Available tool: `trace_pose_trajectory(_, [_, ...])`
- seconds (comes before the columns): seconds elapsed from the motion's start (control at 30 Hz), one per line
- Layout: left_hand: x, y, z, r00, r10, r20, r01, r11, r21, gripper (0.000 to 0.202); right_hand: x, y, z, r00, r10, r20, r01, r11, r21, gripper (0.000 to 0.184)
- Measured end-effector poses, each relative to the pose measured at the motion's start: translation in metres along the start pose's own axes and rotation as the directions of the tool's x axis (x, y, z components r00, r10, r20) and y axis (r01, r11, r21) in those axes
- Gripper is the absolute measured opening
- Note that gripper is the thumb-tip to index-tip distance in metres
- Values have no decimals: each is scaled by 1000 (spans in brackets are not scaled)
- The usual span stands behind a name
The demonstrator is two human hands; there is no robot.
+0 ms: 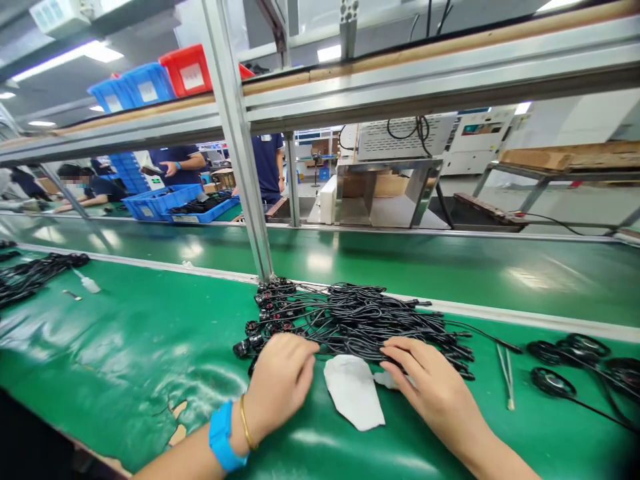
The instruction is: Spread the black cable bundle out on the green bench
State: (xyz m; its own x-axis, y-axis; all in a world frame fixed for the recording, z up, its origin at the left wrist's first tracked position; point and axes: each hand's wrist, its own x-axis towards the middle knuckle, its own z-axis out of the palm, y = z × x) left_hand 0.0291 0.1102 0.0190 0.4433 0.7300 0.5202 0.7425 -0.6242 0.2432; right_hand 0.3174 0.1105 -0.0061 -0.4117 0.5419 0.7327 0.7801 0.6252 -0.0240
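Note:
A pile of black cables with round connector heads (350, 317) lies on the green bench (140, 347) in front of me. My left hand (280, 380), with a blue wristband and a gold bangle, rests fingers down on the near left edge of the pile. My right hand (425, 383) lies on the pile's near right edge, fingers spread over the cables. Whether either hand grips a cable is hidden under the fingers. A white cloth (354, 390) lies flat between the two hands.
Tweezers (506, 373) and coiled black cables (575, 367) lie to the right. Another cable heap (30, 273) and a small white bottle (89, 283) sit at far left. An upright metal post (240, 147) stands behind the pile. Blue bins (170, 200) and other people are beyond the conveyor.

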Motion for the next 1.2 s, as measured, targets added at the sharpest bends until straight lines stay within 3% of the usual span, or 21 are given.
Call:
trace_pose_trajectory(0.07, [9, -22, -9, 989, -148, -30, 150, 983, 103, 21, 2, 1, 0, 996, -24, -87, 20, 999, -47, 16])
trace_pose_trajectory(0.13, [21, -43, -17, 979, -205, -22, 205, 966, 159, 19, 6, 5, -1, 990, -50, -132, 35, 993, -109, 15])
trace_pose_trajectory(0.3, [54, -69, -15, 984, -139, 107, 122, 981, 154, 33, 21, 38, -12, 993, -101, -54, 90, 981, -173, 19])
trace_pose_trajectory(0.4, [64, -71, -6, 982, -127, 142, 110, 986, 123, 40, 26, 64, -6, 1000, -25, 16, 27, 993, -118, 26])
trace_pose_trajectory(0.53, [56, -78, -5, 975, -185, 119, 175, 980, 90, 33, 17, 84, 23, 993, 119, 1, -118, 988, -104, 36])
trace_pose_trajectory(0.7, [40, -102, -29, 936, -342, 86, 335, 939, 80, 22, -5, 84, 46, 968, 253, 6, -252, 966, -53, 40])
trace_pose_trajectory(0.83, [37, -119, -49, 886, -443, 138, 435, 897, 81, 17, -11, 81, 44, 956, 293, -17, -293, 956, 7, 39])
trace_pose_trajectory(0.93, [36, -123, -56, 867, -446, 224, 449, 893, 40, 16, -11, 81, 41, 960, 267, -83, -263, 963, 57, 32])
trace_pose_trajectory(1.07, [33, -120, -54, 834, -443, 329, 465, 885, 15, 19, -11, 82, 35, 975, 181, -129, -167, 980, 110, 22])
trace_pose_trajectory(1.2, [30, -119, -49, 795, -494, 352, 503, 861, 72, 20, -6, 79, 24, 981, 163, -106, -154, 984, 89, 23])
